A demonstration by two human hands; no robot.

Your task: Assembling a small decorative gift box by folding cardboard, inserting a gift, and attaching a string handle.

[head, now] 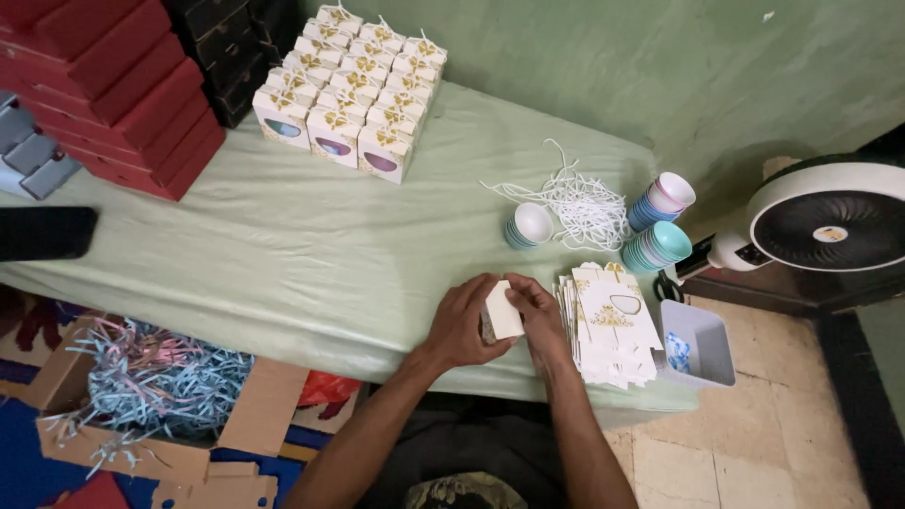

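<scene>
Both hands meet near the front edge of a table covered in pale green cloth (311,254). Between them is a small white and gold paper box (501,312), partly folded. My left hand (462,323) grips its left side and my right hand (538,316) holds its right side. Just right of my right hand lies a stack of flat white and gold box blanks (615,325). Beyond it are a heap of white cords (580,205) and three stacks of small bowls (657,245).
Several finished white and gold boxes (349,94) stand in rows at the back. Red boxes (123,94) and dark boxes (226,47) are stacked at the back left. A cardboard carton of shredded paper (151,386) sits on the floor at left. A fan (830,226) and a grey bin (702,344) stand at right.
</scene>
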